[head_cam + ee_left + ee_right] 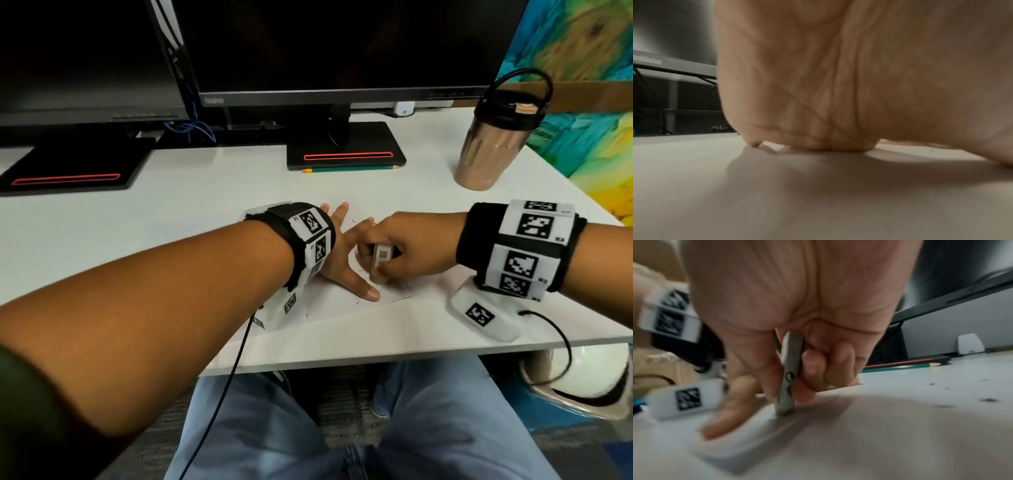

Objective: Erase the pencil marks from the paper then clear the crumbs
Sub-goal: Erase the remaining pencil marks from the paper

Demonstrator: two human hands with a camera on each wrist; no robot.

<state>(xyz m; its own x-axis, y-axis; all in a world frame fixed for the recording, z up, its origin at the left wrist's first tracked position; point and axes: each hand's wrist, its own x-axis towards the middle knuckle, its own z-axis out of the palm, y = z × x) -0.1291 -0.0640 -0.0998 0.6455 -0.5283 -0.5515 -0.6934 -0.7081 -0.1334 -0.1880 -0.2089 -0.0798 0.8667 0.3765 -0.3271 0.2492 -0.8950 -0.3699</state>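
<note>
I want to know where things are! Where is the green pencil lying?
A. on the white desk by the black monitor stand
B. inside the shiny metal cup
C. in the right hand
A: the green pencil lies flat on the white desk against the black monitor stand.

White paper (342, 301) flat on desk, sleeved eraser (380, 262) upright on it, dark crumbs (987, 400) scattered

Motion blur is smearing the right wrist view, leaving the sleeved grey eraser (789, 374) and the crumbs on the white sheet of paper (900, 426) indistinct. The left palm (838, 73) is filling its own camera's frame, hiding the fingers.
</note>
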